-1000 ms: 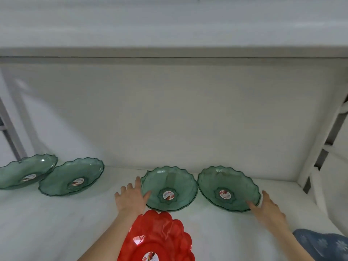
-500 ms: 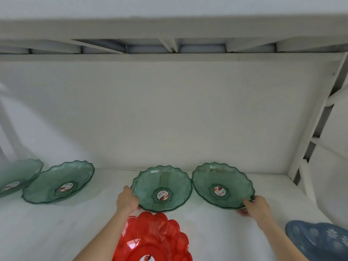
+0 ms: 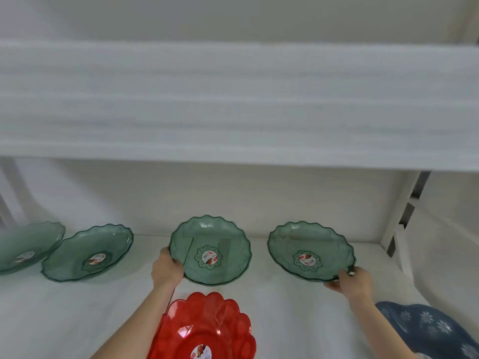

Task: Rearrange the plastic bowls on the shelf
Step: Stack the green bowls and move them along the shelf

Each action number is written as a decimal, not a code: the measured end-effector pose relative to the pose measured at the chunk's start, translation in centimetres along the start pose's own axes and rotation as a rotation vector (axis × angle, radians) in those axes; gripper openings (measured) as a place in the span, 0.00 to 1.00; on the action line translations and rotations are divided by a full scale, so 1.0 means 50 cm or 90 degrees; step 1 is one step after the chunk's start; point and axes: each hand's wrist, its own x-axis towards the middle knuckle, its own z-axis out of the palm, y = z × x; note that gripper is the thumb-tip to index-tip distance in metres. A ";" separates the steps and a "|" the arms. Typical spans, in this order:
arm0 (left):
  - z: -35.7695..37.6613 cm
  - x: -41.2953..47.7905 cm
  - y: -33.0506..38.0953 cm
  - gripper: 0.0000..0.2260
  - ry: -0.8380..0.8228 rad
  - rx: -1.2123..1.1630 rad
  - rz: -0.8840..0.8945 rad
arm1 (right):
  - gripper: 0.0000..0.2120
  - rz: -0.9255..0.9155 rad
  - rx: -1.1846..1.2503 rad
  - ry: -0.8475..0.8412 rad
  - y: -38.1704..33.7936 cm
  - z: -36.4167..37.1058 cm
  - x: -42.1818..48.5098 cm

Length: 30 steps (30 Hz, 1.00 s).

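While both hands grip their rims, two translucent green scalloped bowls [image 3: 210, 251] [image 3: 311, 252] show round centre stickers.

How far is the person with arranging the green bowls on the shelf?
Looks done: two green bowls sit at the far left of the shelf, untouched. In hand: the left hand grips the middle green bowl and the right hand grips the right green bowl. Left: placing these two; the red bowl in front is not handled yet.

Your left hand [image 3: 167, 268] grips middle green bowl [image 3: 210, 250] rim; your right hand [image 3: 353, 279] grips right green bowl [image 3: 309, 251]; red bowl [image 3: 204, 330] below.
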 end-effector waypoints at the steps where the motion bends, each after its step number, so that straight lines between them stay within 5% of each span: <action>1: -0.018 -0.007 0.009 0.15 0.010 -0.012 -0.007 | 0.08 -0.004 0.010 -0.002 -0.010 -0.007 -0.008; 17: -0.286 -0.133 -0.001 0.14 0.025 -0.148 -0.153 | 0.10 -0.024 0.087 -0.111 -0.154 -0.018 -0.252; 30: -0.600 -0.154 -0.191 0.08 0.052 -0.249 -0.222 | 0.10 -0.024 0.044 -0.098 -0.149 0.185 -0.535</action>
